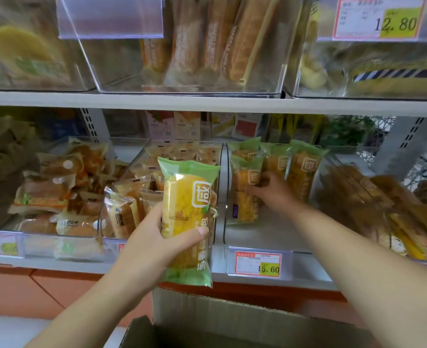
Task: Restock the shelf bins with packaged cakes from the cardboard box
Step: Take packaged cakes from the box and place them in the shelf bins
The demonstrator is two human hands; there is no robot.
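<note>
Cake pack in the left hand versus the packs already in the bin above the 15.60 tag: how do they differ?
The held pack is gripped by the left hand, outside the clear bin; the bin packs stand inside it. The held pack is alone; the bin packs stand in rows, the right hand touching one. Same green wrapper and white logo.

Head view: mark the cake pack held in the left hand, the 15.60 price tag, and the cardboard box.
held cake pack (186,197), head view, yellow middle of the wrapper
15.60 price tag (257,264), head view, centre of the label
cardboard box (220,310), head view, inner face of the far wall
</note>
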